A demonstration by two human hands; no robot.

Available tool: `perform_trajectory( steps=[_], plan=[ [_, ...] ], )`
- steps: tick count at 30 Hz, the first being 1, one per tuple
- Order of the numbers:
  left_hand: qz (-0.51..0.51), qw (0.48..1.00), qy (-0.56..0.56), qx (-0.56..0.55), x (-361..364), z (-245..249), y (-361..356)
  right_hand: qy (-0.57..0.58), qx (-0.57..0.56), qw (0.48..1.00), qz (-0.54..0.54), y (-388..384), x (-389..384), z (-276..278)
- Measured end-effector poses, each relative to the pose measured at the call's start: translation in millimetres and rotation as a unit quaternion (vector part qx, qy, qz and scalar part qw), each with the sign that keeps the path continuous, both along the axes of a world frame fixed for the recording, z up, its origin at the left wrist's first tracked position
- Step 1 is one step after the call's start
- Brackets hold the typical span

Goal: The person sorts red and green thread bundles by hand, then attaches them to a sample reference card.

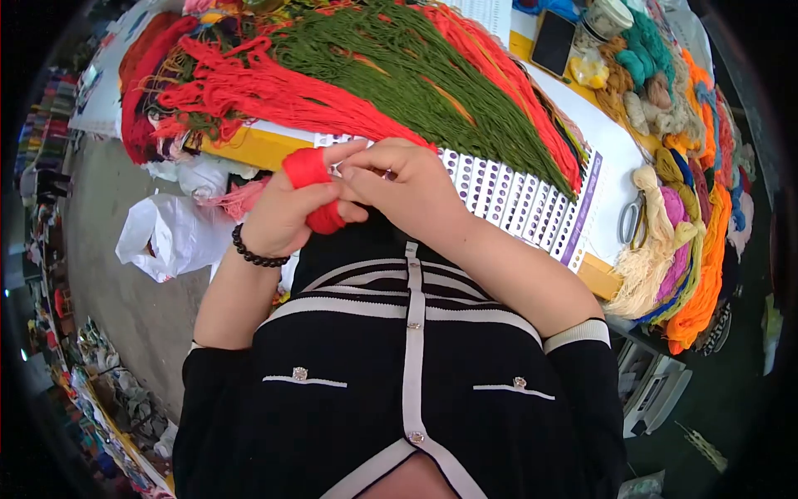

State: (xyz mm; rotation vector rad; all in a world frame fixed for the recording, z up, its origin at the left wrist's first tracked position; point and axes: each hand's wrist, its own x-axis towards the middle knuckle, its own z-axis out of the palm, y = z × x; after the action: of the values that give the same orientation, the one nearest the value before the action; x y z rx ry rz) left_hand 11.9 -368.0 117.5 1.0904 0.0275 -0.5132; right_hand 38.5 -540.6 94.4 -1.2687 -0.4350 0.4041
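Note:
A band of red thread (306, 168) is wound round the fingers of my left hand (287, 204), and its lower end bulges below the thumb. The fingers are curled, holding that thread. My right hand (411, 183) meets the left fingertips with thumb and forefinger pinched together. A tiny pale bit shows at the pinch, too small to name. Both hands are in front of my body, at the table's near edge. Just beyond them lie long red threads (332, 96) and a big bundle of green threads (399, 71), spread over a white card with rows of dark holes (515, 200).
To the right are scissors (632, 220), cream thread (652, 241) and orange thread (706, 266). A phone (554, 41) and a cup (607, 18) stand at the back right. A white plastic bag (170, 237) is at the left, beside the table.

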Motion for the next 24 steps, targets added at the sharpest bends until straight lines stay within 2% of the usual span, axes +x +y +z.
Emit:
perform_trajectory(
  steps=[1, 5, 7, 11, 13, 17, 20, 24],
  plan=[
    [-0.007, 1.0, 0.024, 0.0, 0, -2, 2, 0.076, 0.026, 0.997, 0.02, 5, -4, 5],
    [-0.025, 1.0, 0.015, 0.004, -5, -2, 4, 0.148, -0.018, 0.988, 0.045, 13, -6, 1],
    [-0.046, 0.998, 0.013, 0.049, -6, -3, 4, 0.209, 0.017, 0.977, 0.044, 16, -6, -7],
    [-0.042, 0.999, 0.01, 0.014, -9, -3, 14, 0.237, 0.039, 0.97, 0.024, 17, -9, 5],
    [-0.023, 1.0, 0.002, -0.019, -9, -2, 20, 0.246, 0.098, 0.964, 0.018, 14, -9, 12],
    [-0.002, 1.0, 0.0, -0.03, -10, 0, 20, 0.241, 0.09, 0.966, 0.002, 16, -11, 20],
    [-0.022, 0.999, 0.001, -0.025, -11, -5, 17, 0.222, 0.024, 0.975, 0.002, 18, -11, 16],
    [-0.007, 0.999, -0.016, 0.046, -12, -11, 5, 0.25, 0.013, 0.968, -0.003, 24, -13, 6]
  ],
)
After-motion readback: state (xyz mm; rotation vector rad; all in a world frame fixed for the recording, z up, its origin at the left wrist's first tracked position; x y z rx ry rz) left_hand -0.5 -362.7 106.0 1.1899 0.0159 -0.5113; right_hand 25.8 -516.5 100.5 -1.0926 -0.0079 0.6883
